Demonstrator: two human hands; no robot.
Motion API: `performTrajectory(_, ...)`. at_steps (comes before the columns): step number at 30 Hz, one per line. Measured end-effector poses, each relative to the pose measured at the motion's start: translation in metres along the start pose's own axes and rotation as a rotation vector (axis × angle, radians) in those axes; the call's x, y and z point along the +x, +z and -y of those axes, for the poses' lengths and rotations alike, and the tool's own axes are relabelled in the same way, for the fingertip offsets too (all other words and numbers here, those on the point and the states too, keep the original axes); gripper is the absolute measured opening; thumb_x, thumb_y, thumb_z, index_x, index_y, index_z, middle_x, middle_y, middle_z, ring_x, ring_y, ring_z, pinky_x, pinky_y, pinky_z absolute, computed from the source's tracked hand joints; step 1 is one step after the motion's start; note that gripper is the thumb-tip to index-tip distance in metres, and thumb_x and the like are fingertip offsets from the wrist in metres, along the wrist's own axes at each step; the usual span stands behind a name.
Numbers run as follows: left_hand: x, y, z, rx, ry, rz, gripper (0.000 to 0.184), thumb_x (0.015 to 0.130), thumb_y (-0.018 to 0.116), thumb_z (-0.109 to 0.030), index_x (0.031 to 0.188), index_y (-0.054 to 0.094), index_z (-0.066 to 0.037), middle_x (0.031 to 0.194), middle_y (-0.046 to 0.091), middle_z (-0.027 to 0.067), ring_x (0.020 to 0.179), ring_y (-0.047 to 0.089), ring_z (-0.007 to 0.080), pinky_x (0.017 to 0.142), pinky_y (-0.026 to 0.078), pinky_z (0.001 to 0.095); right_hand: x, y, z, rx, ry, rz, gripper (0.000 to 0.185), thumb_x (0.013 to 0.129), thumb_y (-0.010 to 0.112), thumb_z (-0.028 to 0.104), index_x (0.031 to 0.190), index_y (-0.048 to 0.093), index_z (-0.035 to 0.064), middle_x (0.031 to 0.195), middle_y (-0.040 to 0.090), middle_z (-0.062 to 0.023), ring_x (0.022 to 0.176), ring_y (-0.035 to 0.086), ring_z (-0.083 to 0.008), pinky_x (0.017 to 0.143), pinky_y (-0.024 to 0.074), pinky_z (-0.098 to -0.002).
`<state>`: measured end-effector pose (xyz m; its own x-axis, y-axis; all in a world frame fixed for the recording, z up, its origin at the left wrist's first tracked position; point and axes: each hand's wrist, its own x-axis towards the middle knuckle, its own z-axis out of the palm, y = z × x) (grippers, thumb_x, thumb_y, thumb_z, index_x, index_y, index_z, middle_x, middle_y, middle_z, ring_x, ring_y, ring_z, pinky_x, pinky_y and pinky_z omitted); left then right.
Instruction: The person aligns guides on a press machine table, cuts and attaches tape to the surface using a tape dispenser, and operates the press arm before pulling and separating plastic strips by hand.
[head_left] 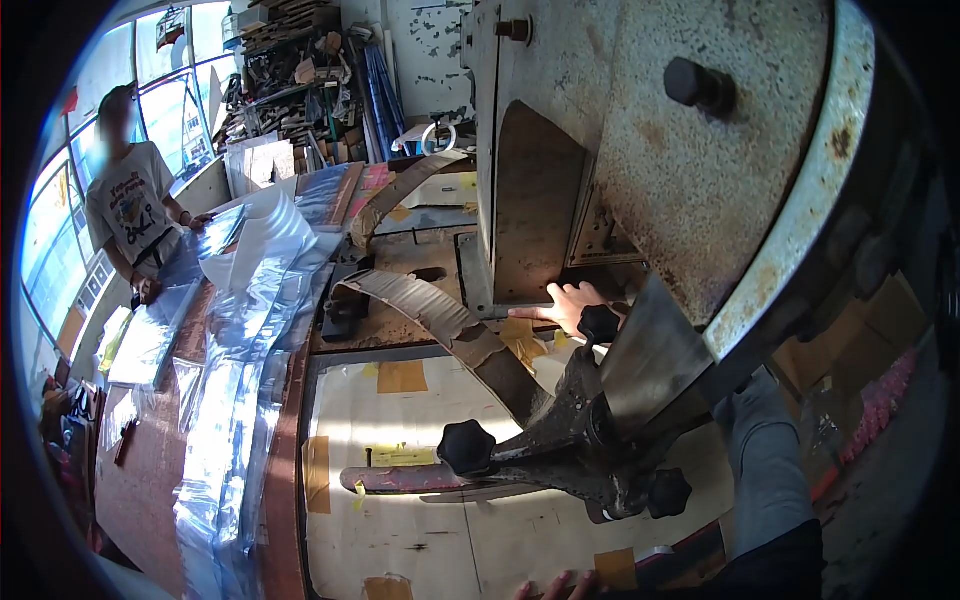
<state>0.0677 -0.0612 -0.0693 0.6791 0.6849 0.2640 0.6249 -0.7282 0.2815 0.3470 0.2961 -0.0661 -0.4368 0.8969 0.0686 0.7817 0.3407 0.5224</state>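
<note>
The right hand (578, 306) stretches one finger along the foot of the metal column (540, 220), just beyond its fingers; a black knob (598, 325) stands before them. At the pale board's (400, 535) near side, the left hand's (556, 588) fingertips show; I cannot tell whether either hand grasps anything.

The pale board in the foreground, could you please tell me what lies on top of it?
Pieces of brown tape and a yellow patch show on the board, and a black-knobbed bracket extends above it. What lies directly beneath the bracket is covered and cannot be seen.
</note>
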Motion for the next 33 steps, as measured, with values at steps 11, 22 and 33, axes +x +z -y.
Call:
performTrajectory(11, -0.005, -0.006, 0.007, -0.006, 0.008, 0.028, 0.05, 0.088, 0.049, -0.043, 0.135, 0.045, -0.026, 0.144, 0.039, 0.0014, 0.131, 0.038, 0.0218, 0.108, 0.022, 0.0497, 0.009, -0.015, 0.006, 0.037, 0.045, 0.192, 0.065, 0.09, 0.044, 0.012, 0.139, 0.021, 0.0482, 0.093, 0.049, -0.0129, 0.078, 0.058, -0.0248, 0.059, 0.0502, -0.0364)
performTrajectory(22, -0.007, -0.025, 0.011, -0.122, 0.016, 0.129, 0.052, 0.087, 0.049, -0.042, 0.136, 0.043, -0.024, 0.145, 0.037, 0.0027, 0.133, 0.036, 0.0227, 0.108, 0.021, 0.0501, -0.045, -0.046, 0.008, 0.059, -0.105, 0.054, 0.045, 0.087, 0.05, 0.01, 0.126, 0.044, 0.0326, 0.094, 0.053, -0.0112, 0.081, 0.06, -0.0247, 0.067, 0.0503, -0.037)
performTrajectory(33, -0.014, -0.025, 0.015, 0.01, 0.206, -0.055, 0.062, 0.075, 0.066, -0.035, 0.131, 0.047, -0.015, 0.127, 0.054, 0.0102, 0.115, 0.052, 0.0268, 0.097, 0.037, 0.0474, -0.288, -0.122, -0.05, 0.412, 0.509, -0.017, 0.044, 0.084, 0.053, 0.005, 0.122, 0.058, 0.0246, 0.095, 0.053, -0.0104, 0.081, 0.06, -0.0274, 0.071, 0.0489, -0.04)
